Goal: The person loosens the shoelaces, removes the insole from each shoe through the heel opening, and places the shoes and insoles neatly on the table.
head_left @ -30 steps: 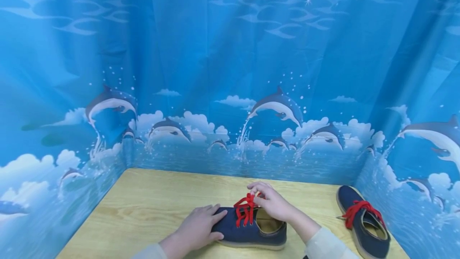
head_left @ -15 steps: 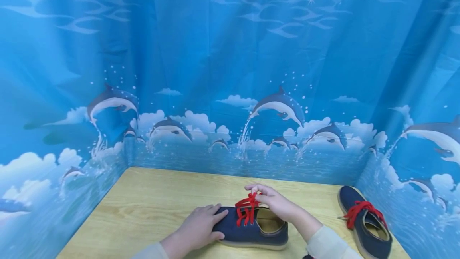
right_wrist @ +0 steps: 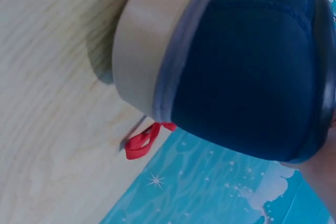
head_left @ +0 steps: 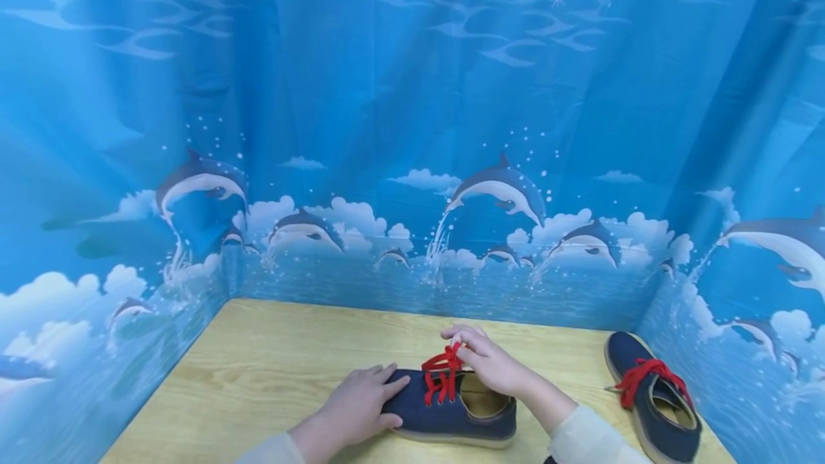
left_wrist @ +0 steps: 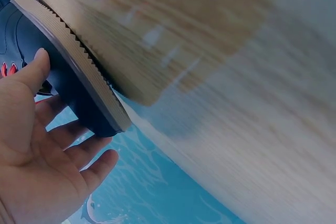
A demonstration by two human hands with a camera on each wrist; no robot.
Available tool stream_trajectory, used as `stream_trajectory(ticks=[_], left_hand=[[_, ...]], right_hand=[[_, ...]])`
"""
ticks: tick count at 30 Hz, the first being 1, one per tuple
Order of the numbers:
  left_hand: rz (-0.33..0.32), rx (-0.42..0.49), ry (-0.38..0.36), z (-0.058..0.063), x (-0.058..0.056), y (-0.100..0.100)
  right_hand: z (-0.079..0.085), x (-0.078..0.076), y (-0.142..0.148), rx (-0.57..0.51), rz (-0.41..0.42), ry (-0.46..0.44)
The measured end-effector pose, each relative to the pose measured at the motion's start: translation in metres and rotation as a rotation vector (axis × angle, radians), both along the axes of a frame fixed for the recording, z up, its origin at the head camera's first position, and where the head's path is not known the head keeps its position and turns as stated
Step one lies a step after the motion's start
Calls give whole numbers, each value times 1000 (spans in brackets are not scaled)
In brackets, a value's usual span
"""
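Note:
A navy shoe point(head_left: 438, 417) lies on the table with its toe to the left and its heel to the right. My left hand point(head_left: 361, 403) holds the toe, the thumb on the near side and the other fingers across and beyond it. In the left wrist view that hand point(left_wrist: 47, 145) spans the toe beside the ribbed sole point(left_wrist: 73, 56). Above the tongue, my right hand point(head_left: 486, 360) pinches the red shoelace point(head_left: 453, 356), which is knotted and lifted off the shoe. Mostly the heel point(right_wrist: 247, 72) shows in the right wrist view, hiding the fingertips.
A matching navy shoe point(head_left: 677, 435) with red laces tied in a bow point(head_left: 644, 374) stands at the table's right edge. The wooden table point(head_left: 258, 364) meets a blue dolphin-print curtain point(head_left: 412, 127) at its back and sides.
The right hand keeps hold of the red lace with only slight shifts of the fingers. The left hand and both shoes look unmoved.

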State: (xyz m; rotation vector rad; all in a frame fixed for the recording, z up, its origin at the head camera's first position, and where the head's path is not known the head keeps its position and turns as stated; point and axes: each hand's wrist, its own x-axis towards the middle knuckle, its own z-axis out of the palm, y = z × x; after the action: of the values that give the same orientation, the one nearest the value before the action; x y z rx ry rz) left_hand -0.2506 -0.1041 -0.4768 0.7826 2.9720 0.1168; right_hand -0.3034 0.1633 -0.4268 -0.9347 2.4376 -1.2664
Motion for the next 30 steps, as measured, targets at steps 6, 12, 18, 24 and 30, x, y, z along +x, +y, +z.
stream_trajectory(ticks=[6,12,18,24,30], left_hand=[[11,9,-18,1,1,1],[2,-4,-2,2,1,2],[-3,-3,5,2,2,1],[-1,-1,1,1,1,1],[0,-1,-8,1,1,1]], right_hand=[[-4,-2,5,-78,-66,-184],[-4,-4,5,-10,-82,-48],[4,-2,4,164,-174,450],[11,-4,7,395,-81,950],[18,1,5,405,-77,901]])
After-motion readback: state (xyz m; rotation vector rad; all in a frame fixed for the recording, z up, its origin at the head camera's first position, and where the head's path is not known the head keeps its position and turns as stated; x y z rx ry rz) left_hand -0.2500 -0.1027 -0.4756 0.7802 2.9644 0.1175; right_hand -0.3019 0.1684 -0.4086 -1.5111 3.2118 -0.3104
